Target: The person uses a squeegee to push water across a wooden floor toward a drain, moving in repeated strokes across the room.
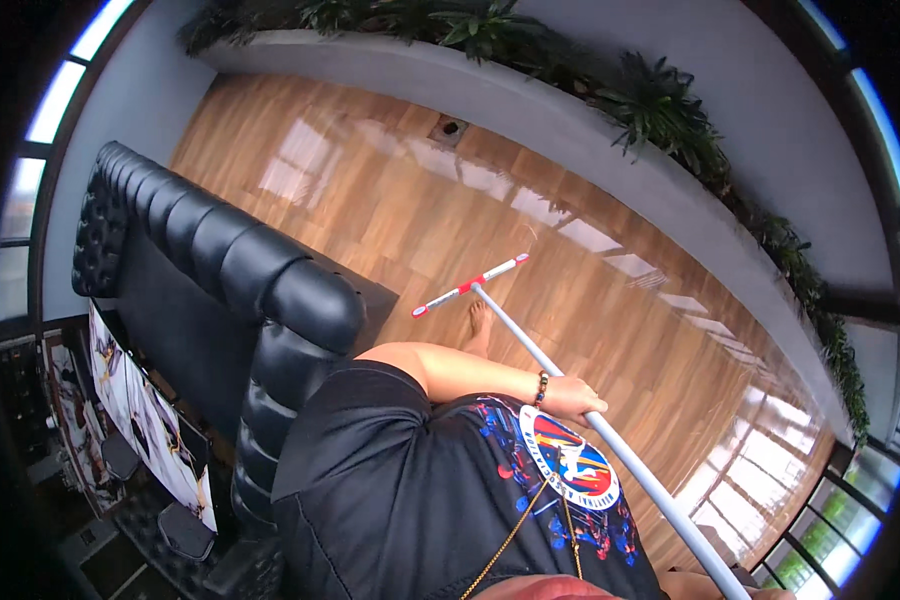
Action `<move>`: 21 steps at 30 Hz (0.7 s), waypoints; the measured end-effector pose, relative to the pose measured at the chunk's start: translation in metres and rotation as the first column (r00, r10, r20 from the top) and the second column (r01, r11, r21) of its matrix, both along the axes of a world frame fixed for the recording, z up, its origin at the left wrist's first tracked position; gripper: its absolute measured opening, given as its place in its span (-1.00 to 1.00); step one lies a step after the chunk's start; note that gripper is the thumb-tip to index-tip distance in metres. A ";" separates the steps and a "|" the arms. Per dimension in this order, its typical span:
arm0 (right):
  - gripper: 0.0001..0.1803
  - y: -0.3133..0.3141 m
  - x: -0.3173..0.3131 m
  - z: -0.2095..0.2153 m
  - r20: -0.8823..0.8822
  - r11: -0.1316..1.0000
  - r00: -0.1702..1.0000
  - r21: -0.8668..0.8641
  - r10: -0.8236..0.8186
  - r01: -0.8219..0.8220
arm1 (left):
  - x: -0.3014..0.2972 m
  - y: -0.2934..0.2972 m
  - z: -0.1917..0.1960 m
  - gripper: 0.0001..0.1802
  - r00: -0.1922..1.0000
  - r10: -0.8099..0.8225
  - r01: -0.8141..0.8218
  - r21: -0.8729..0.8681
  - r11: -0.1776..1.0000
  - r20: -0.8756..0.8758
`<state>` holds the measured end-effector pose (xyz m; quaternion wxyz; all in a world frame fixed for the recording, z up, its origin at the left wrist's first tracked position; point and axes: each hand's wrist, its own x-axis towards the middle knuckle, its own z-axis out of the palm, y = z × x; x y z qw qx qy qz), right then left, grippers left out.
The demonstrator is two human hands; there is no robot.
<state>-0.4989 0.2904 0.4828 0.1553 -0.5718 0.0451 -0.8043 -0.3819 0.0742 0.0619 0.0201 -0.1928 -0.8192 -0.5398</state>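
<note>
The floor wiper (643,476) slants right of the black sofa (225,240), its head (466,287) sofa-side, ahead and left of me. My left hand (574,397), nearer that head, grasps the pole (530,345); my right hand (771,594), farthest from the sofa, is mostly cut off, so I can't tell its grip.

One T-shaped tool (635,467), one bracelet (542,388), apparently one drain (450,130)

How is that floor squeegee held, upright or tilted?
Tilted: its pale pole slants through the left hand down to the red-and-white head. Whether that touches the floor, I cannot tell.
</note>
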 end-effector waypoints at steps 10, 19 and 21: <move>-0.75 0.170 0.089 -0.008 -0.117 0.950 0.965 0.182 -0.237 0.255 | 0.039 0.142 0.001 -0.74 0.996 -0.083 0.084 0.017 0.996 -0.042; -0.71 0.203 0.157 -0.022 -0.246 0.642 0.798 0.487 -0.550 0.592 | 0.041 0.209 -0.022 -0.82 0.944 -0.324 0.323 0.032 0.946 0.058; -0.70 0.192 0.169 -0.026 -0.308 0.436 0.714 0.622 -0.628 0.651 | 0.045 0.207 -0.058 -0.82 0.931 -0.335 0.341 -0.014 0.940 0.143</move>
